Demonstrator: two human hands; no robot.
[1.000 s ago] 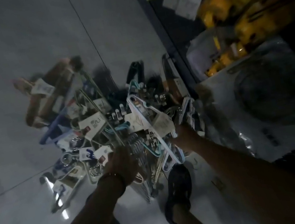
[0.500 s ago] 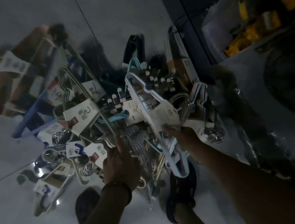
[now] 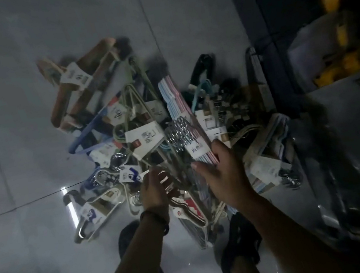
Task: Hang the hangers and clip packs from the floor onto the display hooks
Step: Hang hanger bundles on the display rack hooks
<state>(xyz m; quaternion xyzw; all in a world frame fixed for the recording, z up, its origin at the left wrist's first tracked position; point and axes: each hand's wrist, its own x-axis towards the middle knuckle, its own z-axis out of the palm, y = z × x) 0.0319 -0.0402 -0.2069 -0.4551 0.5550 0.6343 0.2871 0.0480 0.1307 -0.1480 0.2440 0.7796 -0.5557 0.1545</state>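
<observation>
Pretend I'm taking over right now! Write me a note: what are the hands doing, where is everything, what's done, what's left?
Right hand grips the pastel hanger pack over the pile.
Left hand is open, fingers spread over the pile, seemingly empty.
The pile, wooden hangers included, lies on the floor.
Done: nothing seen hung; display hooks are out of view.
Left: hang this pack, then the rest.
</observation>
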